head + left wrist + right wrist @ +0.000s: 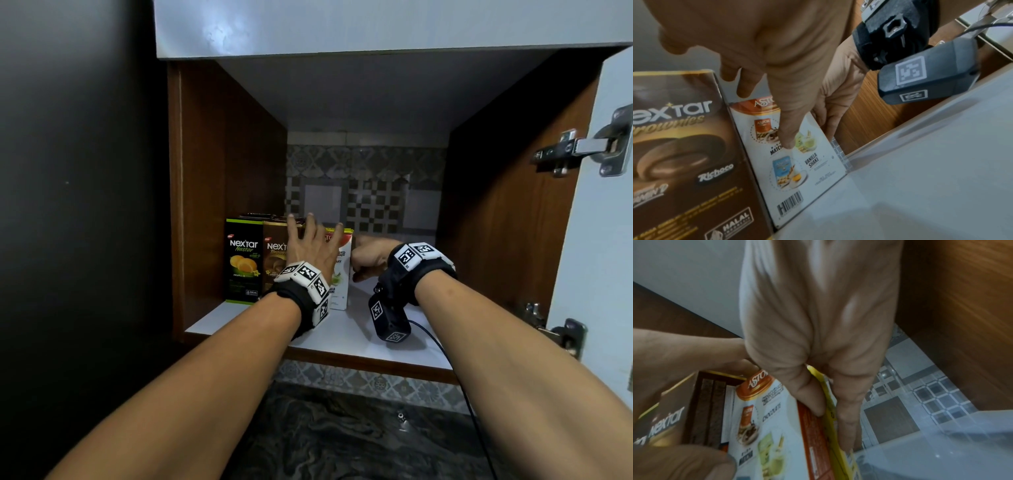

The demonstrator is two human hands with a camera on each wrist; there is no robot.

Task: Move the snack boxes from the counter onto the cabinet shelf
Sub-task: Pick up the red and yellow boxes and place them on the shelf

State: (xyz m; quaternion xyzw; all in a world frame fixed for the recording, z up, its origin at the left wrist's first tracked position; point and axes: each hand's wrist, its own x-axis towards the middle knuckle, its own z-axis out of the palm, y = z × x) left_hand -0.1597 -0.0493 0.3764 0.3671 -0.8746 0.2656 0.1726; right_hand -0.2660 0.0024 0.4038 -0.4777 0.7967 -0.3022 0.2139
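Observation:
Three snack boxes stand in a row at the left of the white cabinet shelf [346,337]: a green Nextar box [241,260], a brown Nextar Brownies box [274,262] [684,146], and a white Astor box [342,286] [797,170] [766,426]. My left hand [315,238] [766,56] lies spread over the tops of the brown and white boxes, its thumb pressing the Astor box's front. My right hand [359,260] [818,337] grips the Astor box's right edge, thumb on the orange side panel and fingers behind it.
The shelf to the right of the Astor box is bare white board up to the wooden side wall [496,205]. The open door with metal hinges [582,147] hangs at the right. A dark panel [68,205] flanks the left. A dark marble counter [342,442] lies below.

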